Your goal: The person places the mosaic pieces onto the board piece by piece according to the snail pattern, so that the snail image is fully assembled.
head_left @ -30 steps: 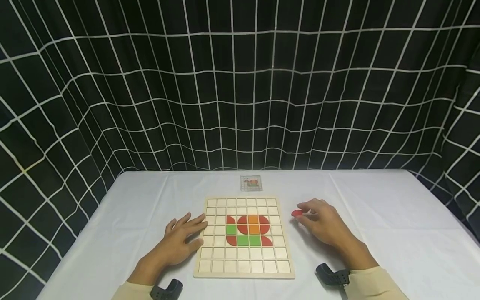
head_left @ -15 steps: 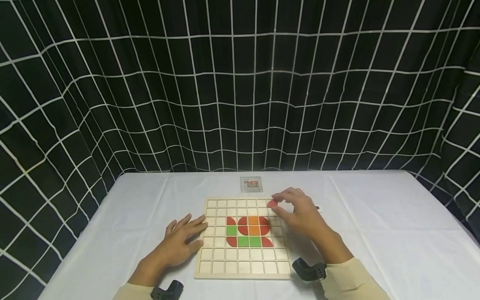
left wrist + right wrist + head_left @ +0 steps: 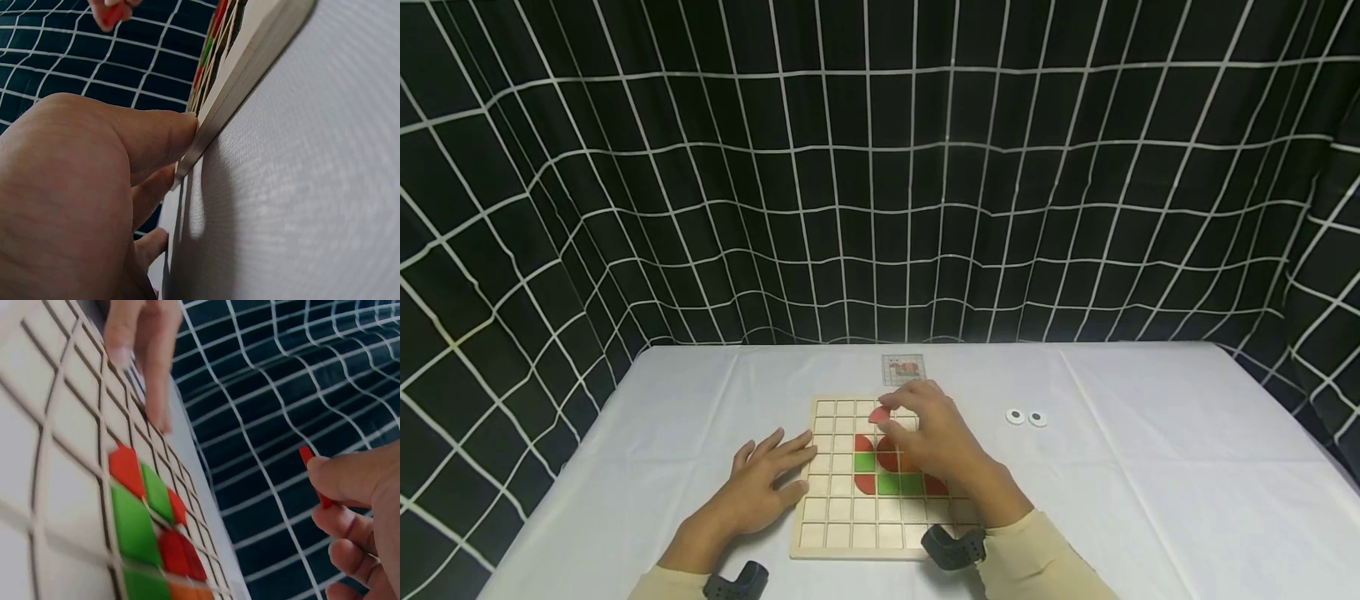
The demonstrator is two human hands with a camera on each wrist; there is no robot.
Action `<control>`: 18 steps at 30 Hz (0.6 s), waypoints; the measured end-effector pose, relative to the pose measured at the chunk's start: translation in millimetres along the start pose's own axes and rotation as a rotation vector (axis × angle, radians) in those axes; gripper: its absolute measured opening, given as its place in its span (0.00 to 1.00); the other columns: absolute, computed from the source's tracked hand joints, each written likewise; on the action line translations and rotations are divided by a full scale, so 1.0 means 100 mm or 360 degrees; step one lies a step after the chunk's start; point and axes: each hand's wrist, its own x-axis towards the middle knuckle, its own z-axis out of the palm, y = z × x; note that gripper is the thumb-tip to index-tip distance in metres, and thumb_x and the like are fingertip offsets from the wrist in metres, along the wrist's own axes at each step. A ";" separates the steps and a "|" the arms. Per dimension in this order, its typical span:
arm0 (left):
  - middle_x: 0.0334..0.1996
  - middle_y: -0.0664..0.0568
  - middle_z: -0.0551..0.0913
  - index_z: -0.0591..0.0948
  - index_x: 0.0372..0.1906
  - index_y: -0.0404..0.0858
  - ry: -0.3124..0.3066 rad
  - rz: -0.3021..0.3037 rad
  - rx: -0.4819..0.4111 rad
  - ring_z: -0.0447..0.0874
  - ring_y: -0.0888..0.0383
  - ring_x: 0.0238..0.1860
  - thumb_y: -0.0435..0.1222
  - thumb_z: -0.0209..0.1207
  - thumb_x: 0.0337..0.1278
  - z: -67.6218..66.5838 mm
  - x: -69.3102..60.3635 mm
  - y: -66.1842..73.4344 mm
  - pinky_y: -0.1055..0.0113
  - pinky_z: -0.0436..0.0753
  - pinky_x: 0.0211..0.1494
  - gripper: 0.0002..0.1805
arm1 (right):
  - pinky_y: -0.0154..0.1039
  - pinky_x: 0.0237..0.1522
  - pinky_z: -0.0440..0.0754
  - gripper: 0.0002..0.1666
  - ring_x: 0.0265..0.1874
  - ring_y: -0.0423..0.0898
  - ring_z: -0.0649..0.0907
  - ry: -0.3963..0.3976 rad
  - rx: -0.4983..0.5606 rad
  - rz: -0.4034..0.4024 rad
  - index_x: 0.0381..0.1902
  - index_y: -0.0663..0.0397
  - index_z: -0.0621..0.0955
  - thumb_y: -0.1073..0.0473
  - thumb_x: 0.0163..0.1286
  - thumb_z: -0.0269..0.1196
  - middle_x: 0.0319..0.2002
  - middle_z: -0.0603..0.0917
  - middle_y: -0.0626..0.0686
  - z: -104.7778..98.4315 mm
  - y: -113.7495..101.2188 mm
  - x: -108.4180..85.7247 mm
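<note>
A wooden grid board [image 3: 827, 536] lies on the white-covered table. Red, green and orange tiles fill some of its cells, among them a green tile [image 3: 864, 462] and a red rounded tile [image 3: 864, 484]. My left hand [image 3: 760, 493] rests at the board's left edge, fingers fairly straight and touching the rim; in the left wrist view its thumb [image 3: 164, 132] meets the board's side. Over the upper part of the board, my right hand [image 3: 931, 432] pinches a red quarter-circle tile [image 3: 878, 414] between thumb and fingers, raised off the surface. This hand hides part of the tile pattern.
Beyond the board lies a small transparent card [image 3: 892, 364] with a printed grid and animal picture. Two white eye discs, a left one [image 3: 1015, 417] and a right one [image 3: 1037, 419], lie to the board's right. A black netted curtain [image 3: 895, 208] hangs behind the table.
My right hand has carried the red quarter-circle tile leftward from the table beside the board to above its upper middle, uncovering the two eye discs. My left hand has stayed in place.
</note>
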 end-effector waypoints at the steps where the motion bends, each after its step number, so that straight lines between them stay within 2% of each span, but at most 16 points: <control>1: 0.69 0.54 0.67 0.78 0.62 0.43 0.0002 0.0009 0.0006 0.50 0.43 0.73 0.41 0.59 0.59 0.00 0.00 0.00 0.40 0.37 0.70 0.24 | 0.46 0.52 0.76 0.13 0.48 0.46 0.76 0.0005 -0.0006 -0.0015 0.45 0.55 0.86 0.60 0.62 0.68 0.41 0.82 0.46 0.05 -0.02 0.01; 7: 0.69 0.53 0.66 0.77 0.63 0.43 -0.0026 0.0051 0.0018 0.50 0.42 0.72 0.41 0.58 0.61 -0.02 -0.01 -0.02 0.39 0.37 0.69 0.24 | 0.44 0.43 0.75 0.13 0.40 0.47 0.75 -0.0002 -0.0061 -0.0111 0.44 0.59 0.85 0.61 0.61 0.68 0.39 0.83 0.49 0.30 -0.10 0.06; 15: 0.70 0.55 0.65 0.77 0.63 0.44 -0.0040 0.0037 -0.0006 0.49 0.44 0.73 0.42 0.59 0.62 0.01 0.01 -0.04 0.40 0.36 0.69 0.24 | 0.43 0.38 0.72 0.15 0.35 0.47 0.73 -0.0131 -0.0185 -0.0026 0.44 0.59 0.86 0.57 0.62 0.69 0.40 0.83 0.50 0.51 -0.10 0.10; 18: 0.70 0.55 0.65 0.77 0.63 0.44 -0.0044 0.0035 -0.0012 0.49 0.44 0.73 0.42 0.59 0.61 0.01 0.01 -0.04 0.40 0.36 0.70 0.24 | 0.44 0.39 0.72 0.15 0.36 0.46 0.73 -0.0147 -0.0208 -0.0004 0.45 0.58 0.86 0.57 0.61 0.70 0.39 0.83 0.48 0.57 -0.07 0.09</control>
